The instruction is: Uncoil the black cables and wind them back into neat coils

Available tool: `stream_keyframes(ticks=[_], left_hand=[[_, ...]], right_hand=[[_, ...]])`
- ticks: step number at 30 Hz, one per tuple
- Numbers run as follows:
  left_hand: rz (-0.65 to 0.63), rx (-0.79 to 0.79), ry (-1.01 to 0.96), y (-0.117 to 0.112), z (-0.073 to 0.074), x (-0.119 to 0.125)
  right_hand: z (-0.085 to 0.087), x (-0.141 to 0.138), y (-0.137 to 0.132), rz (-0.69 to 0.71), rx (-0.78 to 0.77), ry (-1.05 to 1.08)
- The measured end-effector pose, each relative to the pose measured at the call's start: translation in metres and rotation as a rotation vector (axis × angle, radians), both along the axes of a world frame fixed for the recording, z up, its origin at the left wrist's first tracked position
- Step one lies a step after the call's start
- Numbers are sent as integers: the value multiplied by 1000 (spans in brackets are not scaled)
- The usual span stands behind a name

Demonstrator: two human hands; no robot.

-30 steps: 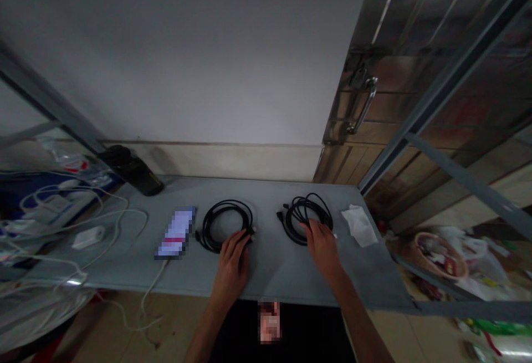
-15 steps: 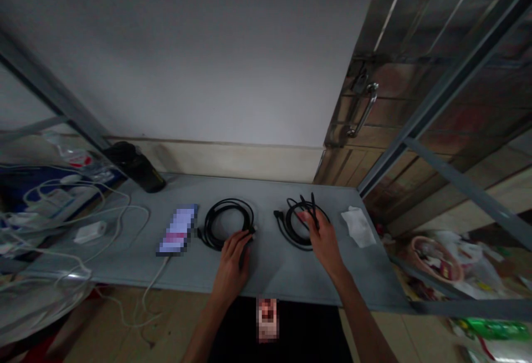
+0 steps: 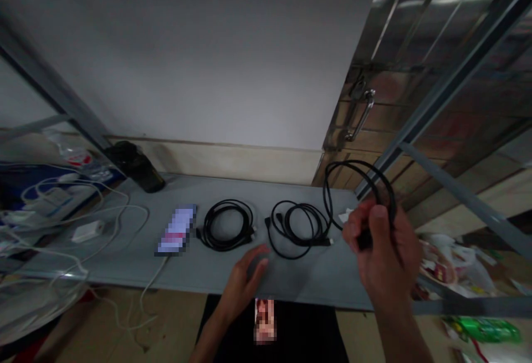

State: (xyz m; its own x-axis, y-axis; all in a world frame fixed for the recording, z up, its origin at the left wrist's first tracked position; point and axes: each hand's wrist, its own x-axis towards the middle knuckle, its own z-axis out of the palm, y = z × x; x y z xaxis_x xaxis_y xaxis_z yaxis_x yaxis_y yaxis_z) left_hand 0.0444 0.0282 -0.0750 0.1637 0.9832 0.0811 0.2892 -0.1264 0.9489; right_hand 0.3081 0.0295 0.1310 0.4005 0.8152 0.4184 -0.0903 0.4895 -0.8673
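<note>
My right hand [image 3: 384, 252] is raised above the right end of the grey table [image 3: 299, 282] and pinches one end of a black cable [image 3: 297, 224]. The cable loops up over my fingers, and the rest of its coil lies loosened on the table. A second black cable [image 3: 226, 224] lies neatly coiled to the left of it. My left hand [image 3: 247, 280] rests near the table's front edge, just below the gap between the two coils, fingers loosely curled and touching neither cable.
A phone [image 3: 177, 230] with a lit screen lies left of the coils, a white cord running off its near end. A dark bottle [image 3: 135, 166] lies at the back left. White cables and a charger [image 3: 87, 231] crowd the left. A white tissue [image 3: 346, 216] shows behind my right hand.
My right hand has lifted one end of the right cable up and to the right, pulling its coil loose. My left hand has slid back off the left coil toward the table's edge.
</note>
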Motion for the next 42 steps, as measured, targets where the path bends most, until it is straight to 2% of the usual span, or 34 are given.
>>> stream_keyframes(ticks=[3,7,11,14,17,19,23,25,28,30,31,33,34,36,38,39,42], left_hand=[[-24,-263,-347,-20,4,34],[65,-475,-657,-33,-11,63],[184,-581,-776,-35,-24,62],[152,-634,-895,-32,-19,54],[102,-649,-962,-28,-1,51],[100,-606,-928,-25,16,53],[37,-461,-713,-25,54,66],[-62,-379,-528,-31,71,72],[-240,-251,-276,-47,91,81],[-313,-166,-216,-59,96,85],[-320,-141,-217,-63,95,86],[-250,-146,-259,-66,87,84],[-164,-164,-280,-64,79,80],[92,-181,-276,-55,56,66],[320,-122,-166,-41,30,49],[395,-73,-109,-34,18,41],[384,-32,20,-17,-6,27]], right_hand=[[14,-1,-21,40,-18,67],[10,4,-49,66,-107,84],[-18,14,-77,109,-210,70],[-50,16,-99,68,-390,38],[-87,11,-116,17,-542,-98],[-112,6,-123,-15,-547,-251],[-162,-2,-125,-66,-500,-466],[-183,-3,-121,-96,-458,-561],[-200,-6,-117,-113,-390,-671],[-201,-10,-117,-60,-391,-633],[-199,-11,-118,-36,-402,-590],[-190,-13,-121,-13,-455,-508],[-184,-13,-122,-2,-487,-478],[-171,-11,-122,35,-549,-431],[-160,-8,-123,87,-589,-394],[-155,-8,-123,111,-596,-381],[-149,-11,-125,152,-578,-360]])
